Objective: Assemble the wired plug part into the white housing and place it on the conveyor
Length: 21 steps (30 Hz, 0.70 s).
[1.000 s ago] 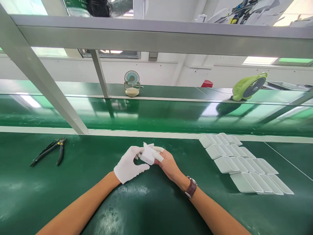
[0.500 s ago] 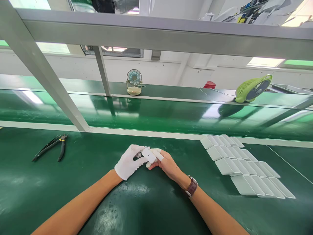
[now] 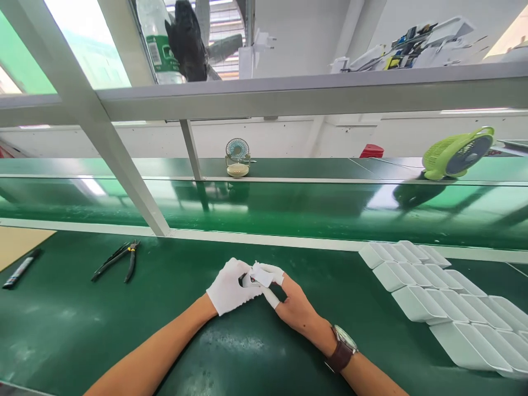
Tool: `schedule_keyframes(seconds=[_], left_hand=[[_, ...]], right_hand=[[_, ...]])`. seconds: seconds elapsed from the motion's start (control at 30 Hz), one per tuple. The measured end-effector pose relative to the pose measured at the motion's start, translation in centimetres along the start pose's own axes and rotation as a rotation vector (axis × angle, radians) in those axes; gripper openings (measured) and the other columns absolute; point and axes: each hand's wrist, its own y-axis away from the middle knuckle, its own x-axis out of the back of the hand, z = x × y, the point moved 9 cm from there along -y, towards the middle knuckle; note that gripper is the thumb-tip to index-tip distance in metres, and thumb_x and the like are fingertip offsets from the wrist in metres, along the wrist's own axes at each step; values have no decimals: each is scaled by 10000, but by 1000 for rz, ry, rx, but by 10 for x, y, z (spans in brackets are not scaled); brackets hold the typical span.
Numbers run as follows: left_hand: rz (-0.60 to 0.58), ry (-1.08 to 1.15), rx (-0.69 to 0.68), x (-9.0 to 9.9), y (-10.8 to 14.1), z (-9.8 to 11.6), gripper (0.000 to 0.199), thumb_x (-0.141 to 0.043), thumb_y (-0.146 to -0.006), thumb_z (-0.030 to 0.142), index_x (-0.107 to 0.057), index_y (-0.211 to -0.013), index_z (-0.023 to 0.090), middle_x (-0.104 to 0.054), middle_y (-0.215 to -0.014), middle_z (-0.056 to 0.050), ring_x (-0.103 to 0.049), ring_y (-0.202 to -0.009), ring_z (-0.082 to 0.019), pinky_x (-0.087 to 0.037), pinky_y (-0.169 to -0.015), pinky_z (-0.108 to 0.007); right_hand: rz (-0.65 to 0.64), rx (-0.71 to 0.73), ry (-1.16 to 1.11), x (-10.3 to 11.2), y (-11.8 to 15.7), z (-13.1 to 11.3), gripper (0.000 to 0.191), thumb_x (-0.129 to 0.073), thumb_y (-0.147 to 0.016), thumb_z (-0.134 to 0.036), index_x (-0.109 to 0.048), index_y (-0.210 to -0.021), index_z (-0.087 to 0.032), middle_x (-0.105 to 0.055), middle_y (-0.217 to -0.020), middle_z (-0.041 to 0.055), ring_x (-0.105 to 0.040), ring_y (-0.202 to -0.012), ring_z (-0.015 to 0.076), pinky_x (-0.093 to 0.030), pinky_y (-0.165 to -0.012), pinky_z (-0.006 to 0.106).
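My left hand (image 3: 233, 286), in a white glove, is closed on a small white plastic casing (image 3: 248, 280). My right hand (image 3: 297, 303) wears white finger cots on the thumb and a finger, and a watch circles the wrist. Thumb and finger pinch a flat white plastic cover (image 3: 263, 275) against the casing. Whether the two pieces are joined or merely touching, I cannot tell. Something small and dark shows at the casing's opening, partly hidden by the fingers. Both hands are held close together above the green tabletop (image 3: 247, 352).
Rows of white trays (image 3: 416, 302) stand at the right. Pliers (image 3: 124, 258) lie at the left, with a dark tube (image 3: 22, 268) and a tan sheet (image 3: 20, 242) farther left. Behind a metal frame (image 3: 289, 102) stand a small fan (image 3: 237, 157) and a green fan (image 3: 457, 154).
The camera view has tilted up and shifted left. My right hand has turned, spreading thumb and finger around the flat white cover, which now sits at a different angle; the casing shows below it.
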Motion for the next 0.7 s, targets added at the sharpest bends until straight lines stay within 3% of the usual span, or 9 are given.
schedule_keyframes(seconds=[0.13,0.23,0.4,0.57,0.7], left_hand=[[80,68,159,19,-15,-29,273,-764,-718,422,-688,-872,209,-610,-752,6,-559,-676,-150,-480,-647,-294],[236,63,353,60,-38,-65,335,-744,-738,436,-704,-966,195,-662,-811,-11,-599,-753,-174,-490,-727,-303],[404,-19,498,125,-75,-110,277,-679,-807,288,-683,-1029,124,-714,-1011,-120,-652,-974,-250,-487,-892,-366],[454,-19,558,139,-89,-135,266,-698,-848,296,-676,-1042,115,-718,-1049,-116,-668,-1026,-243,-514,-956,-458],[525,33,553,139,-83,-135,324,-646,-853,188,-654,-1166,107,-717,-1171,-143,-673,-1117,-240,-519,-1009,-376]], right_hand=[[49,180,296,-1,6,-4,412,-520,-988,-232,-529,-1400,-251,-579,-1426,127,-584,-1298,276,-504,-1099,505],[-31,315,453,-16,12,-10,414,-485,-998,-200,-522,-1410,-207,-607,-1387,155,-603,-1277,288,-547,-1055,493],[-96,403,596,-29,15,-17,367,-458,-989,-140,-606,-1323,-178,-682,-1264,152,-646,-1206,302,-587,-998,477],[-103,440,626,-35,14,-15,350,-466,-964,-102,-664,-1241,-185,-716,-1185,137,-679,-1132,308,-606,-951,479],[-86,439,620,-35,12,-15,303,-475,-956,-90,-700,-1146,-164,-715,-1172,147,-664,-1144,308,-589,-951,466]])
